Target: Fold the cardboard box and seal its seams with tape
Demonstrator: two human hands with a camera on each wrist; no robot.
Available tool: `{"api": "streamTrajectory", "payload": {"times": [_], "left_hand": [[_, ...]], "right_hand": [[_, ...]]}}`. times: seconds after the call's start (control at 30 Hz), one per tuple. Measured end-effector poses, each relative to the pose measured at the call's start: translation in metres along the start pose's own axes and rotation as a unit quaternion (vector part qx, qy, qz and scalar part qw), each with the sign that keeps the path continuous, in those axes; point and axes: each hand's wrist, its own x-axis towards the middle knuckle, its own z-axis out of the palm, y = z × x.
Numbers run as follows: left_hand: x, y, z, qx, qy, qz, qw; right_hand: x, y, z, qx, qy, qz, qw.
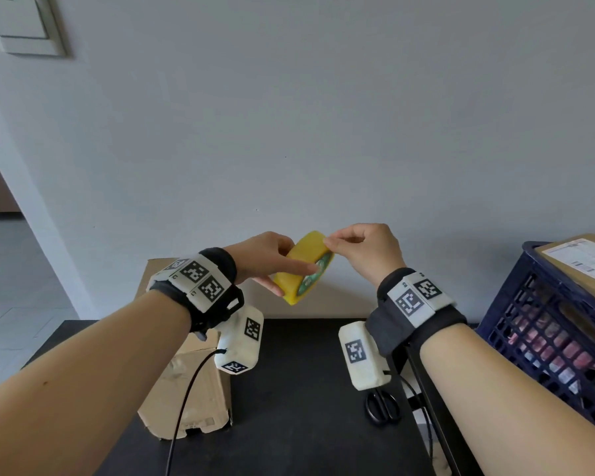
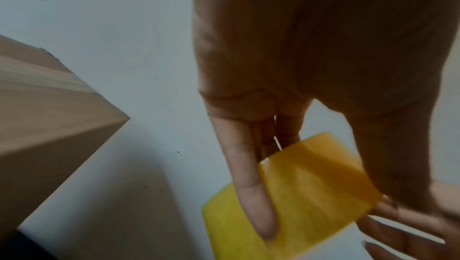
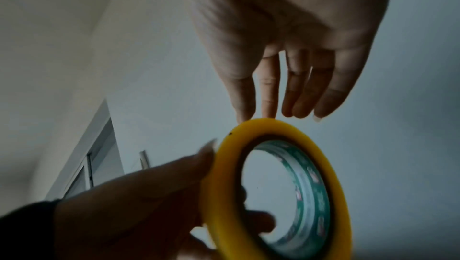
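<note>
while the brown cardboard box (image 1: pixel 189 383) stands on the black bench (image 1: pixel 299 389) below the left forearm, the left hand (image 1: pixel 261 257) grasps the yellow roll of packing tape (image 1: pixel 304 267) in mid-air, fingers laid across its band. the roll stands on edge, its open core facing the right hand (image 1: pixel 364 252), whose thumb and forefinger pinch at the top rim, likely seeking the loose end. black scissors (image 1: pixel 382 405) lie on the bench under the right wrist; a dark blue crate (image 1: pixel 547 324) stands far right, a grey wall (image 1: pixel 323 115) behind.
</note>
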Motion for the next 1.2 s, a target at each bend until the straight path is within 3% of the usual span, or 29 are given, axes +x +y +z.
{"api": "streamTrajectory", "payload": {"times": [0.13,0.4,0.53,1.2], "left_hand": [[0.001,0.001,0.003,-0.001,0.045,0.024,0.999],[0.004,-0.003,0.004,-0.028,0.074,0.069,0.994],[0.005,-0.002,0.001,0.004,0.09,0.081,0.993],[0.003,0.002,-0.014,0.09,0.149,0.076,0.982]], "right_hand": [[0.0,-0.008,0.006,0.032,-0.003,0.004,0.999],[-0.005,-0.014,0.012,0.031,0.066,-0.06,0.996],[-0.002,-0.016,0.012,0.018,0.05,-0.073,0.996],[0.007,-0.036,0.034,-0.058,0.083,-0.146,0.984]]}}
